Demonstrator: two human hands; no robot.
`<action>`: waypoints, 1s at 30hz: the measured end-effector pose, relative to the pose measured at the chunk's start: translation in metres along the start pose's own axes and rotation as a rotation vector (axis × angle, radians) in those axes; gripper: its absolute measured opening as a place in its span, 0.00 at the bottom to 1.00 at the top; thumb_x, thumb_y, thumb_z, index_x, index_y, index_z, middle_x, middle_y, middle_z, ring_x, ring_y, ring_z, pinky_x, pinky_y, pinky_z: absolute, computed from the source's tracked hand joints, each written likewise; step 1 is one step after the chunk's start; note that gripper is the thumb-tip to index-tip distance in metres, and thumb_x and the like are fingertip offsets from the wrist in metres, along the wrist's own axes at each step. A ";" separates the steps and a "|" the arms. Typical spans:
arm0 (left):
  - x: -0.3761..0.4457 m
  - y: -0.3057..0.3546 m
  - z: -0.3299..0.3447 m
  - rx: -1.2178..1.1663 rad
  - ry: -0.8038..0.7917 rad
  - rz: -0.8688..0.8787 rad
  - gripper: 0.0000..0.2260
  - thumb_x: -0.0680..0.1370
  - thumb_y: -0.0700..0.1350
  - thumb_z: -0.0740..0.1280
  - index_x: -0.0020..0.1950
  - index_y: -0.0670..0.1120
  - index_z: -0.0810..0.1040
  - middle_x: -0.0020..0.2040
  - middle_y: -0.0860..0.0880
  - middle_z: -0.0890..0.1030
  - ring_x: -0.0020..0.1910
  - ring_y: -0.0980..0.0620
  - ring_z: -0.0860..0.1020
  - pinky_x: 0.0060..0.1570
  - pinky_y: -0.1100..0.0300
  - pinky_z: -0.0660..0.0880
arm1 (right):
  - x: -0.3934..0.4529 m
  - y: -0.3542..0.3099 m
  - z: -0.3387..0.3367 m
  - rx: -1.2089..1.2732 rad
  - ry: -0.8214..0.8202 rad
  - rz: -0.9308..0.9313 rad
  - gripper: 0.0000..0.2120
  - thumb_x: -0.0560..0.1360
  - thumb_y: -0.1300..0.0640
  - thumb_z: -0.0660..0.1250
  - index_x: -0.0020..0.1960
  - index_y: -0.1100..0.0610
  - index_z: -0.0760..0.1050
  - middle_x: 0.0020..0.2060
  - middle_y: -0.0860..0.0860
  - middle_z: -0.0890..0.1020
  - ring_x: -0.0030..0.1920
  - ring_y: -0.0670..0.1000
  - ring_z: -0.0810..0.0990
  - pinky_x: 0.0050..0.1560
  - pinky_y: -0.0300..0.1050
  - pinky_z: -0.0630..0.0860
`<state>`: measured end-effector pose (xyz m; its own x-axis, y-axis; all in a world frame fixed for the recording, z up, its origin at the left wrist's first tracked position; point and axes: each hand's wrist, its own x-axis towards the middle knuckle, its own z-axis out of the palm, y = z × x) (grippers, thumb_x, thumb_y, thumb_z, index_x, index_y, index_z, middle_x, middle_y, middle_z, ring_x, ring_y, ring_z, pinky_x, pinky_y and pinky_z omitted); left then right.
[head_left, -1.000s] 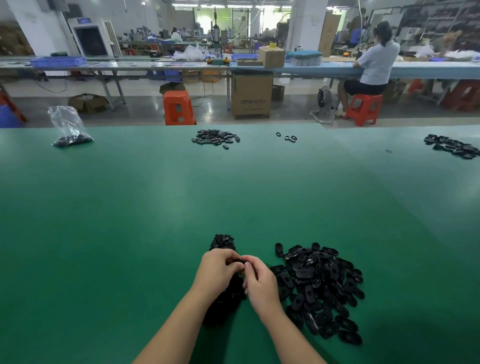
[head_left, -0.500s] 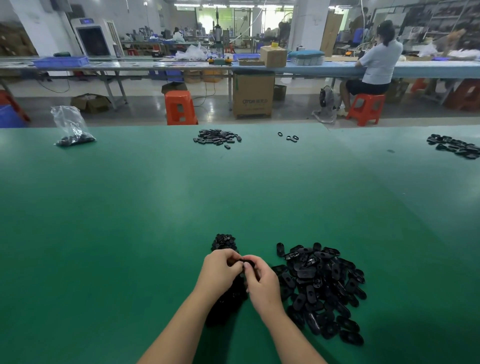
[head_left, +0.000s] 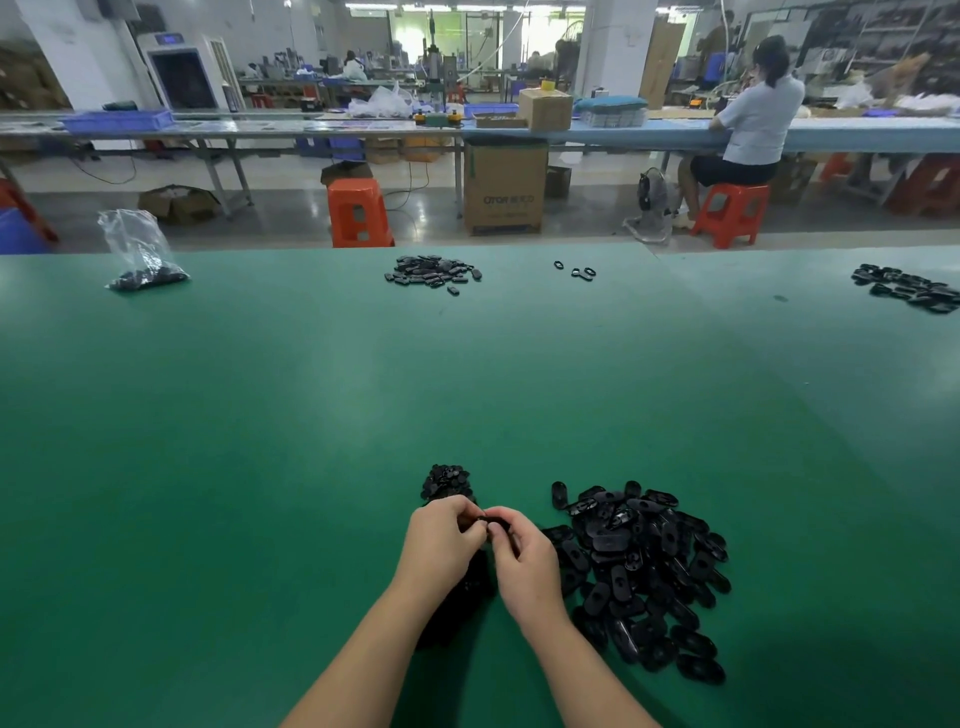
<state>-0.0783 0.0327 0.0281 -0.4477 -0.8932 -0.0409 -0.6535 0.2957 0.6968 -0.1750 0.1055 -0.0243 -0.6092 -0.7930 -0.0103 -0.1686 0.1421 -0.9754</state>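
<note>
Black plastic part (head_left: 494, 521), pinched between left grip (head_left: 441, 545) and right grip (head_left: 524, 564), both with fingers curled round it, just left of large pile of oval pieces (head_left: 649, 571) on green desk (head_left: 260, 467). Smaller dark heap (head_left: 447, 480) also left of pile.

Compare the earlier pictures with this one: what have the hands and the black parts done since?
No visible change. The left hand and right hand keep pinching one small black part between them, over the dark stack. The big pile to their right and the bag lie as before.
</note>
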 end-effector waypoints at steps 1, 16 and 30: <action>0.000 0.000 0.000 0.001 0.002 0.000 0.04 0.74 0.43 0.70 0.45 0.51 0.83 0.36 0.57 0.82 0.35 0.64 0.77 0.34 0.73 0.70 | 0.000 0.000 0.000 -0.005 0.003 0.002 0.09 0.81 0.61 0.66 0.56 0.51 0.82 0.50 0.43 0.85 0.52 0.41 0.83 0.58 0.42 0.79; -0.008 -0.008 0.007 0.171 0.041 0.263 0.12 0.78 0.42 0.64 0.60 0.52 0.81 0.51 0.55 0.82 0.51 0.54 0.79 0.50 0.60 0.74 | -0.003 -0.004 0.000 -0.035 0.047 -0.007 0.09 0.82 0.59 0.65 0.49 0.46 0.76 0.43 0.43 0.83 0.45 0.40 0.81 0.47 0.36 0.76; 0.016 -0.076 -0.045 0.278 0.429 -0.133 0.12 0.77 0.50 0.72 0.58 0.49 0.83 0.49 0.49 0.79 0.43 0.49 0.76 0.50 0.53 0.73 | -0.006 -0.005 0.001 -0.023 -0.011 0.011 0.04 0.83 0.51 0.63 0.54 0.43 0.76 0.41 0.50 0.84 0.28 0.39 0.71 0.33 0.35 0.70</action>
<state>-0.0080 -0.0190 0.0065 -0.0977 -0.9702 0.2217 -0.8510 0.1969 0.4869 -0.1699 0.1094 -0.0195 -0.6026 -0.7977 -0.0238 -0.1799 0.1649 -0.9698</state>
